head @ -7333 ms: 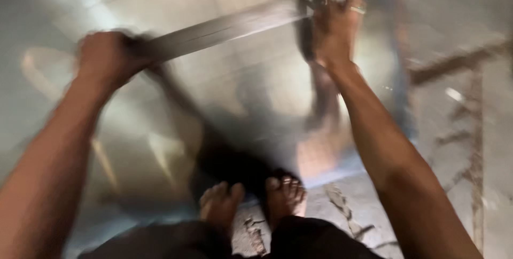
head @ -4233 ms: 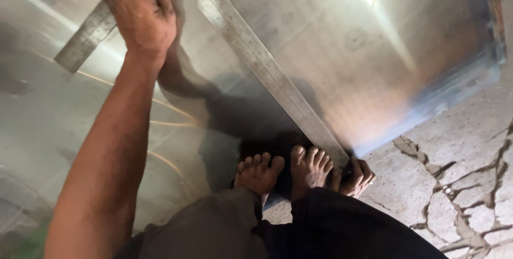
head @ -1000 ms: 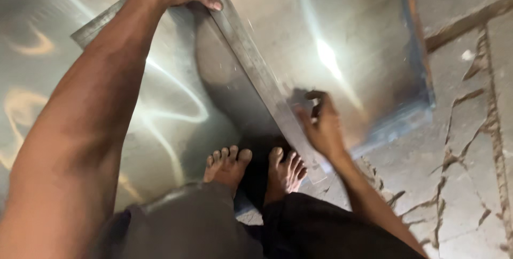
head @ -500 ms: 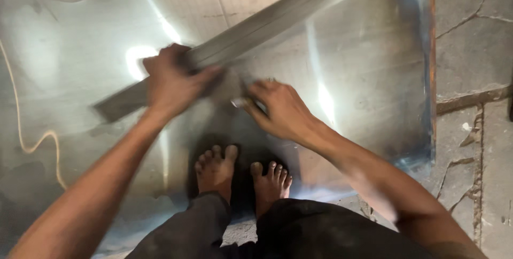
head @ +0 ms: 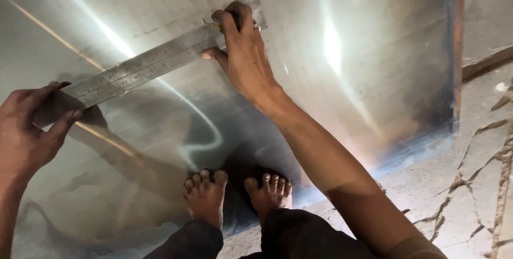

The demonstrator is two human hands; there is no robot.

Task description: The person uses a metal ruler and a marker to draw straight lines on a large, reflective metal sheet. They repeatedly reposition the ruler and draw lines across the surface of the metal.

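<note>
Since half a second ago the right hand (head: 243,50) has gone forward from near the feet to the corner of the steel square (head: 160,61), and the left hand (head: 29,125) has slid out to the tool's near end. That square lies flat on the sheet metal panel (head: 347,77), its long blade running from lower left to upper right, with a shorter arm branching away toward the top edge of the view, where it is cut off. Right hand is closed over the corner, fingers curled, thumb pressed beside the blade; a small yellowish object shows under the fingers but cannot be identified. Left hand pinches the blade's end between thumb and fingers. Both hands are on the tool, the right farther out. Bare feet (head: 235,197) stand on the sheet's near edge, beside cracked concrete floor (head: 470,195). Glare obscures any marks on the sheet.
</note>
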